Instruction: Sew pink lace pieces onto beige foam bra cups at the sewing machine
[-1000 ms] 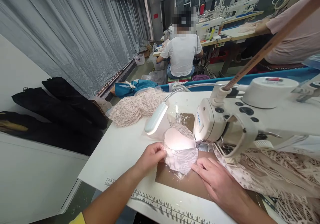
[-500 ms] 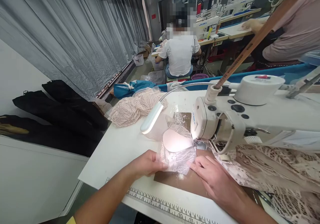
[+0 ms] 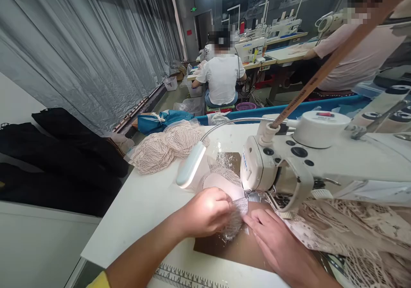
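A pale pink lace bra cup (image 3: 224, 183) lies under the head of the white sewing machine (image 3: 289, 168), beside the needle. My left hand (image 3: 205, 211) is closed over the cup's lace edge, bunching the lace. My right hand (image 3: 272, 241) lies flat on the brown plate, fingers stretched out, with its fingertips pressing the lace just right of my left hand. A small gooseneck lamp (image 3: 190, 168) shines on the cup and my left hand.
A heap of pink lace pieces (image 3: 167, 144) sits at the table's far left. More lace fabric (image 3: 359, 232) spreads at the right under the machine. Black bags (image 3: 64, 151) lie to the left. Two other people sit at sewing tables behind. A printed ruler (image 3: 189, 277) runs along the table's (image 3: 141, 202) near edge.
My left hand has moved right, over the cup, and has gathered the lace. The right hand has stayed flat beside it. The view has shifted a little.
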Tool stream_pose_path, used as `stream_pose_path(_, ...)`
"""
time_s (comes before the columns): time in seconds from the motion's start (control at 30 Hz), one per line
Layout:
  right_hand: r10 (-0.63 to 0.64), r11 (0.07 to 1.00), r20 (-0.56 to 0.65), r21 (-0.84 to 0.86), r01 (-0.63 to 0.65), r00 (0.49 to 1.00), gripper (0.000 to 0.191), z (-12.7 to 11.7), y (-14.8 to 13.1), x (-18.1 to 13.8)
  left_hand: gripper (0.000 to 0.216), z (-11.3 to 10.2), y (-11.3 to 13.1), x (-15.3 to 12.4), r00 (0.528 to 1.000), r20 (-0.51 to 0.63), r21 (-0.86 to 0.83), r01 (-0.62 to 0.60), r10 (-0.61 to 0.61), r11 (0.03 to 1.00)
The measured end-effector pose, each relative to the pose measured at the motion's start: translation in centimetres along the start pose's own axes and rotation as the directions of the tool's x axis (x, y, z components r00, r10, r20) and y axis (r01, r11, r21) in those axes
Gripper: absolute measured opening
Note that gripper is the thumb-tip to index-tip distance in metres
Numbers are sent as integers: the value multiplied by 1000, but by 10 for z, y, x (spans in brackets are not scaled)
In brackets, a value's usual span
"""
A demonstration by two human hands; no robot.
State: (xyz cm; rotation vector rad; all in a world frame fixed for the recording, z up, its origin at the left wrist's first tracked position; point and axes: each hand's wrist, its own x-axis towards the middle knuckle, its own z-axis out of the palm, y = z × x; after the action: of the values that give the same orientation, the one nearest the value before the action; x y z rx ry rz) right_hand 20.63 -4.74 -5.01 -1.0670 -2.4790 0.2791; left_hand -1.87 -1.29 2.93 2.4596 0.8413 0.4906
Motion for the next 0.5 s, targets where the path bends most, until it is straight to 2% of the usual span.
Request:
stream_pose_path(0.1,25,999,-2,29,-25,1000,34,4,0,-4,25,26,-19,15,993,32,143,-120,116,982)
stream_pose_path(0.2,43,998,19,55,-44,999,35,5,-1,-6,34,40,-29,14,986,45,224,-164,158,961)
stream_pose_path(0.5,83,996,19,37,-84,996,31,2,-4,-7,39,39,-29,7,974,80,288,-227,213,930)
